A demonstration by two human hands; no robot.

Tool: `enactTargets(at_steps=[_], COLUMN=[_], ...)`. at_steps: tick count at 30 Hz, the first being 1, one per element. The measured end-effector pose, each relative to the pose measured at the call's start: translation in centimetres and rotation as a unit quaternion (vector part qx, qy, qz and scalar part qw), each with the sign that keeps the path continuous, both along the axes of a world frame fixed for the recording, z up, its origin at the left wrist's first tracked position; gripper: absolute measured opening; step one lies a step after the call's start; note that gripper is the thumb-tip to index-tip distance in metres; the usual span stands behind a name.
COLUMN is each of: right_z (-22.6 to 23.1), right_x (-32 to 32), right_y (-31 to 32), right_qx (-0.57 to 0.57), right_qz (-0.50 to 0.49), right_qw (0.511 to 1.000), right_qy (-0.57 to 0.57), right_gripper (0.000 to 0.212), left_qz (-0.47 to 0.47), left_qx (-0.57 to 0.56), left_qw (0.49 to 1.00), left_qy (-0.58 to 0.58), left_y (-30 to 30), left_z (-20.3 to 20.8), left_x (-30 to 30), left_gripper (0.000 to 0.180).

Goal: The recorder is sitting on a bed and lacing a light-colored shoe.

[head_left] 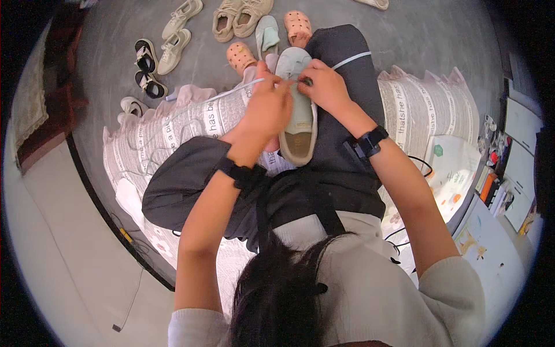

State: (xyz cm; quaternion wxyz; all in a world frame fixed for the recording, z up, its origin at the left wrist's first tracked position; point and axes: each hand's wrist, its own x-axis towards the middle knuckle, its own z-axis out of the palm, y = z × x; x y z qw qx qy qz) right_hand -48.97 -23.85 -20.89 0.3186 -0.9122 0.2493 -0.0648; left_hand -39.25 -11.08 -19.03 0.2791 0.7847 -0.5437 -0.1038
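Observation:
A pale grey-green low-cut shoe (300, 110) rests between my legs, toe pointing away and its brown insole showing at the heel. My left hand (270, 101) is at the shoe's left side, fingers closed on a white shoelace (234, 90) that trails left across the blanket. On the opposite side, my right hand (325, 84) pinches close to the eyelets; what its fingertips hold is too small to make out. A white strip (352, 59) crosses my right knee.
Under me lies a ruffled, lettered blanket (404, 104). Several shoes stand on the grey floor beyond, including a matching pale shoe (267, 36), orange clogs (240, 57), beige sneakers (222, 22) and black sandals (146, 56). Drawers (520, 121) stand at the right; cables lie near the edges.

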Motion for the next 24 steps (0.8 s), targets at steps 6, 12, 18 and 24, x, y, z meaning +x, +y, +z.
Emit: enactTargets(at_steps=[6,12,18,24], right_z=[-0.5,-1.1,-1.9,-1.0], right_x=[0.7,1.4,1.3,1.9], right_y=[0.1,-0.2,-0.2,-0.2], right_qx=[0.069,0.096,0.108,-0.038], right_qz=[-0.001,0.007,0.013,0.093], right_qw=[0.997,0.995,0.993,0.989], right_qy=[-0.028,-0.023,-0.044,-0.108], right_gripper=[0.013,0.015,0.015,0.012], left_qz=[0.022,-0.040,-0.073,-0.087], left_qx=[0.053,0.114,0.230,0.147], left_qw=[0.986,0.964,0.909,0.938], left_qy=[0.157,0.235,0.340,0.302], left_y=[0.2,-1.7,-3.2,-2.6], left_z=[-2.1,-3.1,-2.4,-3.4], left_x=[5.2,6.4,6.7,6.9], left_gripper=[0.020,0.023,0.023,0.017])
